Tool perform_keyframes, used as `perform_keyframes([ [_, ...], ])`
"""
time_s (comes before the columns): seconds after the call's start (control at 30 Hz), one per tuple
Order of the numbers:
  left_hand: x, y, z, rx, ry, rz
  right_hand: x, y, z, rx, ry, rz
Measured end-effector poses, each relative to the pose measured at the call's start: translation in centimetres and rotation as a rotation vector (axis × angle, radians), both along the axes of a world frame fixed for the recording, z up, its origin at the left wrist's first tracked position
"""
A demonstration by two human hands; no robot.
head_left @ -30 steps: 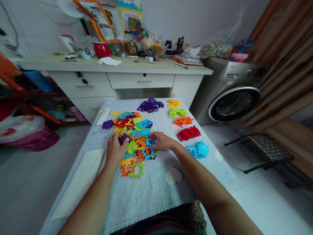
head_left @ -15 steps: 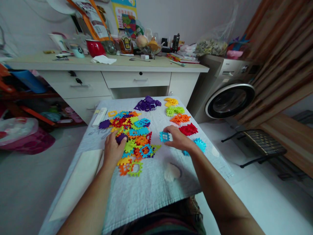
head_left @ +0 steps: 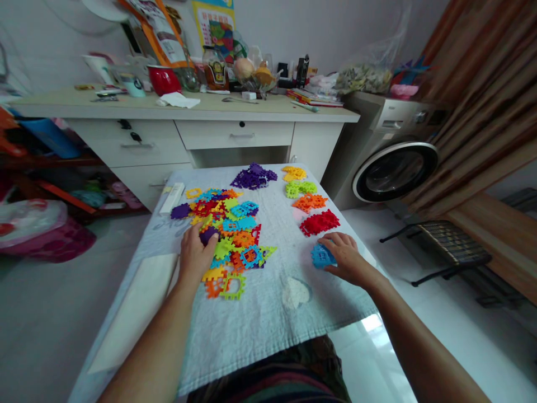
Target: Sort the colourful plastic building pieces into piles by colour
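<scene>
My left hand rests at the left side of a mixed heap of plastic interlocking pieces. Its thumb and fingers are closed about a purple interlocking piece. Over at the right of the table, my right hand has its thumb and fingers on a blue interlocking piece with a window-like grid. The hand covers part of the blue pieces there. Just beyond it lies a pile of red pieces.
Orange pieces, green pieces and yellow pieces lie in a row up the right side. A purple pile is at the far edge. The cloth-covered table faces a white cabinet; a washing machine stands right.
My right hand has moved right and toward me, carrying the blue piece from mid-table to the blue pieces near the red pile. My left hand has stayed at the heap.
</scene>
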State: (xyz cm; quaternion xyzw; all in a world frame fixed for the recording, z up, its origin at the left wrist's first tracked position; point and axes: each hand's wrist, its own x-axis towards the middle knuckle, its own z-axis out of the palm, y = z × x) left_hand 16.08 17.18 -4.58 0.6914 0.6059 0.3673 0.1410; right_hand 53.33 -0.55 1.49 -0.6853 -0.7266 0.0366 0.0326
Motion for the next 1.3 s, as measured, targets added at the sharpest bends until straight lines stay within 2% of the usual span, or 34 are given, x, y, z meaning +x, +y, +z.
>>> perform_keyframes([
  [0.4,-0.1,-0.1,-0.1,0.016,-0.017,-0.005,-0.2,1.2,-0.9,-0.003,-0.067,-0.04],
  [0.7,-0.1,0.1,-0.5,0.02,-0.042,-0.013,-1.3,1.0,-0.3,0.033,-0.045,-0.015],
  [0.8,-0.2,0.1,-0.5,0.032,-0.032,-0.019,-3.3,1.6,0.1,0.048,0.039,0.027],
  [0.93,-0.2,-0.1,-0.4,0.031,-0.032,-0.017,-8.2,3.3,0.6,0.035,0.269,0.177],
  [1.03,-0.1,-0.2,-0.3,0.02,-0.047,-0.01,-12.4,4.8,0.3,0.034,0.423,0.3],
  [1.1,-0.1,-0.2,-0.2,0.018,-0.059,-0.01,-14.5,5.7,-0.4,0.067,0.448,0.317],
  [1.2,-0.1,-0.2,-0.2,0.025,-0.078,-0.014,-15.9,6.8,-1.7,0.084,0.426,0.316],
  [1.3,-0.1,-0.1,-0.3,0.02,-0.076,-0.011,-15.8,7.3,-2.6,0.095,0.446,0.321],
])
